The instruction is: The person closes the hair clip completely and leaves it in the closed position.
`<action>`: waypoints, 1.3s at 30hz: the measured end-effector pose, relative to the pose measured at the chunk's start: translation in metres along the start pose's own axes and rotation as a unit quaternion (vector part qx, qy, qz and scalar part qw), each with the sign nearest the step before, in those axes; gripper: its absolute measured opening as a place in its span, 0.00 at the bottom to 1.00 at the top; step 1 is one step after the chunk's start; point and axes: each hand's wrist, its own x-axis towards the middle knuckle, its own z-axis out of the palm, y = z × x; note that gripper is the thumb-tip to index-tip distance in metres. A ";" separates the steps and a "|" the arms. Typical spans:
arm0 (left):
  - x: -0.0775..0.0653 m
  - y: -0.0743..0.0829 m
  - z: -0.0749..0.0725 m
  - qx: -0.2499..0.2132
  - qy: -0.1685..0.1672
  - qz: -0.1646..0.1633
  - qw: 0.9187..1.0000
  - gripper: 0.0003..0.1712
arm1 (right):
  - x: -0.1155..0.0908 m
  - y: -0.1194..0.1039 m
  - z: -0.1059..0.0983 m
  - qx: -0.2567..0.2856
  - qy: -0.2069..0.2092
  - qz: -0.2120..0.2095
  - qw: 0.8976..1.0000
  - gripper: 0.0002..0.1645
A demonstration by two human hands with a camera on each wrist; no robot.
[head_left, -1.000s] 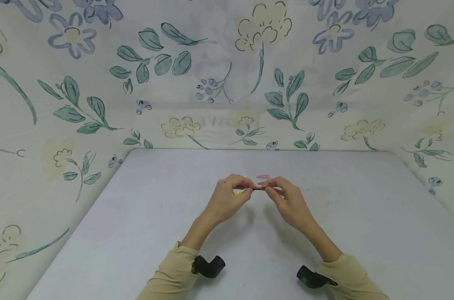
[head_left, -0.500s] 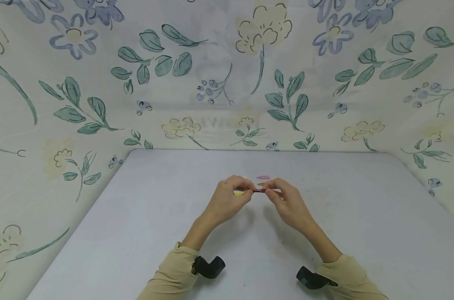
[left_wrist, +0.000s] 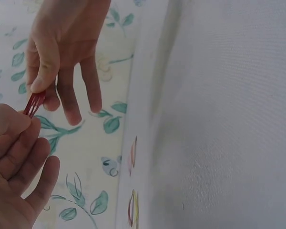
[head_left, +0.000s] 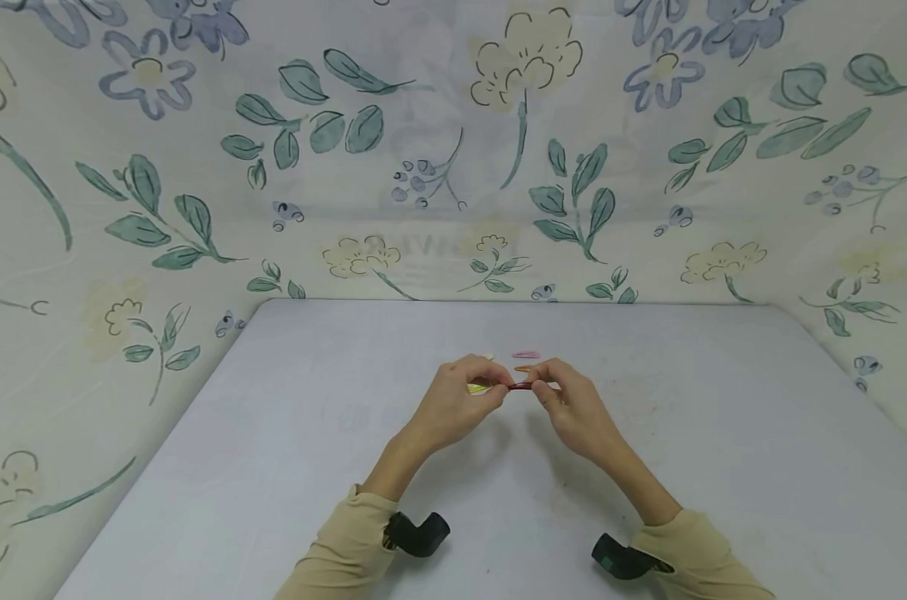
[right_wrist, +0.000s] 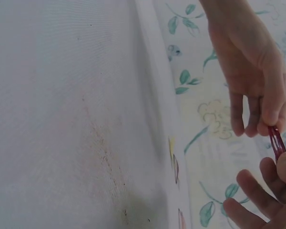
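A dark red snap hair clip (head_left: 520,386) is held above the white table, between my two hands. Thumb and forefinger of my left hand (head_left: 457,396) pinch its left end. The other end sits between the thumb and fingertips of my right hand (head_left: 573,408). In the left wrist view the slotted frame of the red clip (left_wrist: 34,103) shows between both thumbs, and my remaining left fingers are spread. The right wrist view shows the same clip (right_wrist: 276,141) with my left hand (right_wrist: 252,57) above it. Both its tips are covered by fingers.
Several more hair clips lie on the table (head_left: 273,467) behind the hands: a pink one (head_left: 526,355), an orange one (head_left: 523,368) and a yellow one (head_left: 477,388) partly hidden by the left hand. A flower-patterned cloth (head_left: 453,167) hangs behind the table.
Both hands have come slightly nearer to the body with the red hair clip still pinched between them. The clips on the table have not moved.
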 end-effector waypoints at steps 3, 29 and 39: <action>0.000 0.000 0.001 -0.002 -0.011 0.006 1.000 0.06 | 0.000 0.000 0.000 0.000 0.002 0.001 1.000 0.02; 0.002 0.000 0.004 0.051 0.035 0.062 0.996 0.09 | 0.000 0.002 0.001 0.040 0.018 0.071 0.996 0.10; 0.001 -0.002 0.006 0.044 0.028 0.061 0.997 0.09 | 0.001 0.001 0.001 0.047 0.015 0.066 0.997 0.11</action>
